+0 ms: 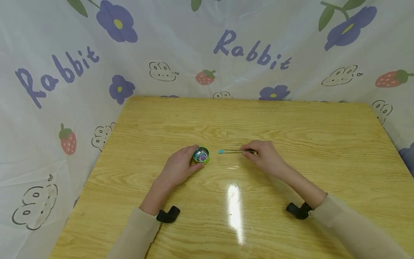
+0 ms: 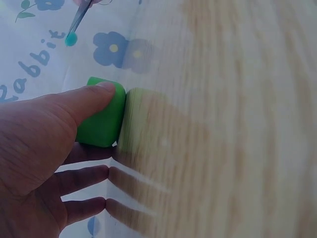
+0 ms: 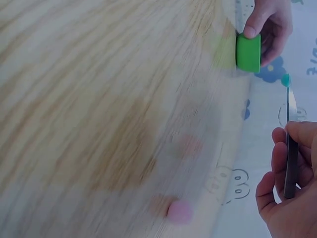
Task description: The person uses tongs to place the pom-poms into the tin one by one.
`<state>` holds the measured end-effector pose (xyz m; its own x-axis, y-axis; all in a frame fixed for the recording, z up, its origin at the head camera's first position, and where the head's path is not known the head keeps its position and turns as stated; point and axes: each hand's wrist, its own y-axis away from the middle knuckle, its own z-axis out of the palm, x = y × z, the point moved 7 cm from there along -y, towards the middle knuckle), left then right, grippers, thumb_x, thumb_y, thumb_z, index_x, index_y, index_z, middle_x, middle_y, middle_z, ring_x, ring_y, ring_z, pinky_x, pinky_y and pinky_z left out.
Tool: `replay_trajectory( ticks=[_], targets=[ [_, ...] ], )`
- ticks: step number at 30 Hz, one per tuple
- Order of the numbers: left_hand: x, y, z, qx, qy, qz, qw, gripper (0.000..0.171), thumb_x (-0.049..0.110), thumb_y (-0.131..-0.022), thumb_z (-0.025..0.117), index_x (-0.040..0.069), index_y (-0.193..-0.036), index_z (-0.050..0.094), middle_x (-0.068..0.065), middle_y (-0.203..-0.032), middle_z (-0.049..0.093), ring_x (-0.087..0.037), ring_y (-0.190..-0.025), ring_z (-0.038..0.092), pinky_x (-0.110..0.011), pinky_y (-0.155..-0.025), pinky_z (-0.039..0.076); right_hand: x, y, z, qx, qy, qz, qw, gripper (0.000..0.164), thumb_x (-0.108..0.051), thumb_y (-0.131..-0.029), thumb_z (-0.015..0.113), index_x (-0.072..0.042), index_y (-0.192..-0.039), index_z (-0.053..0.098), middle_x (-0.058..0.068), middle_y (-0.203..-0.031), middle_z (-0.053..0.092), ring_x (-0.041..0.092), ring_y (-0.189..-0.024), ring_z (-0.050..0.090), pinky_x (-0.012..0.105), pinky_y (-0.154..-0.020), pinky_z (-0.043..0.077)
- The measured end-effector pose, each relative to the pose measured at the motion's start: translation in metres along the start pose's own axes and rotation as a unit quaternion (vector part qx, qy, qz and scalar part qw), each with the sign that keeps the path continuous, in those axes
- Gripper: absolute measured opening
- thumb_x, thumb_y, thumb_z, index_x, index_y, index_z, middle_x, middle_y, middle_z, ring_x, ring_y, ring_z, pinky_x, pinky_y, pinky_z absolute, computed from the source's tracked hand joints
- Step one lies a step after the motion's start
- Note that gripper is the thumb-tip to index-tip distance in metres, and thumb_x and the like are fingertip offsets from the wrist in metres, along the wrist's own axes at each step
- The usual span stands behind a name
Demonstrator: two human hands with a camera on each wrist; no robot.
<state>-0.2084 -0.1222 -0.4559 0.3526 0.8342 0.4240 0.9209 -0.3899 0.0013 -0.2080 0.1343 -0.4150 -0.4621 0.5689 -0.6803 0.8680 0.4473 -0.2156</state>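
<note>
On the table, my left hand grips a small round green tin between thumb and fingers. Its inside is shiny, and purple and teal pieces show at the bottom. In the left wrist view the thumb presses on the side of the green tin. My right hand pinches metal tweezers, which point left toward the tin. A small turquoise ball is held in their tips, a short way right of the tin. The right wrist view shows the dark handle of the tweezers between thumb and fingers.
A pink ball lies on the table in the right wrist view; the head view does not show it. The wood-grain table ends at the back against a patterned white cloth. Black devices are at both wrists.
</note>
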Motion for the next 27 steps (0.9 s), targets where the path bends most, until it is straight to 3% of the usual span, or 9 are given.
replay_trajectory(
  ticks=[14, 27],
  targets=[
    [-0.001, 0.0, 0.0, 0.001, -0.002, 0.003, 1.0, 0.068, 0.037, -0.096, 0.075, 0.0, -0.148, 0.052, -0.02, -0.14, 0.06, -0.037, -0.127, 0.059, -0.053, -0.104, 0.048, -0.015, -0.013, 0.018, 0.019, -0.002, -0.044, 0.999, 0.012, 0.0, -0.093, 0.074, 0.001, -0.104, 0.078, 0.011, -0.096, 0.076, 0.017, -0.076, 0.064, 0.031, -0.064, 0.051],
    [0.003, 0.0, -0.002, 0.002, -0.005, 0.008, 1.0, 0.069, 0.036, -0.094, 0.077, -0.002, -0.146, 0.052, -0.021, -0.138, 0.062, -0.037, -0.124, 0.06, -0.052, -0.102, 0.05, -0.019, -0.016, 0.03, 0.005, -0.006, -0.04, 0.999, 0.012, 0.0, -0.093, 0.074, 0.002, -0.105, 0.078, 0.01, -0.097, 0.075, 0.021, -0.085, 0.068, 0.035, -0.07, 0.055]
  ],
)
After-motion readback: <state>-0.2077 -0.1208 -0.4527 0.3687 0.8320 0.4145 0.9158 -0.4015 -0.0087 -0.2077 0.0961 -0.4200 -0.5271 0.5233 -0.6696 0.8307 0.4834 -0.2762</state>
